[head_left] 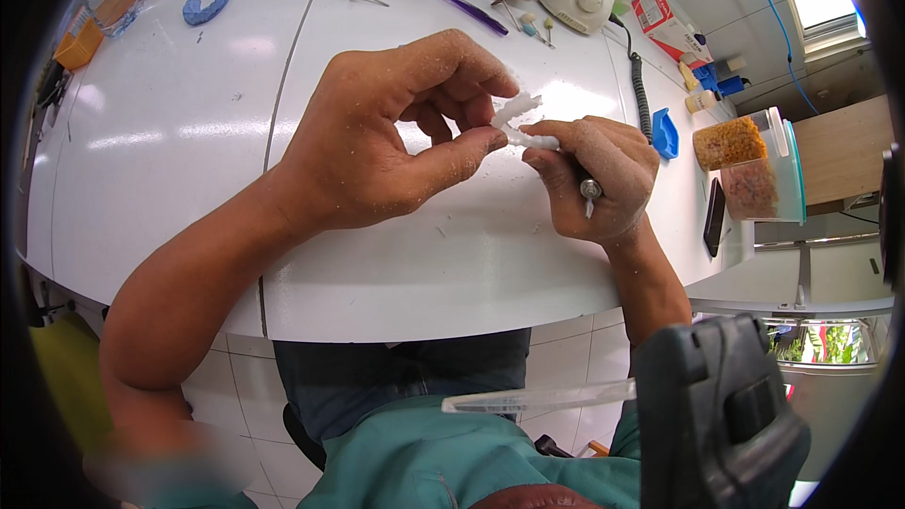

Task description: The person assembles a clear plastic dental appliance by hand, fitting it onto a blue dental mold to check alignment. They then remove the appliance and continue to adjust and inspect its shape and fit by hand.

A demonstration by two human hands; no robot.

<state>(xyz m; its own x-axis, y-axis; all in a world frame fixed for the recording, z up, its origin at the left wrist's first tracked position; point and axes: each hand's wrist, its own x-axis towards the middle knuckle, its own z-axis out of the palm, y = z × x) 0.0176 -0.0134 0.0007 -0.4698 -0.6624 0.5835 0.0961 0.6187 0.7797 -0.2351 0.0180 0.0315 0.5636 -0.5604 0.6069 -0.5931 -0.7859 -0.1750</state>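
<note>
One white arch: open end rightward, long axis crosswise.

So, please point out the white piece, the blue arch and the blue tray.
White piece (530,139), head view: its lower branch.
Blue arch (211,10), head view: middle of its curve.
Blue tray (666,135), head view: its bare inside.

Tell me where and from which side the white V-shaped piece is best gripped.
Probably at its bend, pinched from the left by thumb and fingers, as the left hand appears to: the white V-shaped piece opens rightward, so this leaves its upper leg free while the right hand touches the lower leg's end.
</note>
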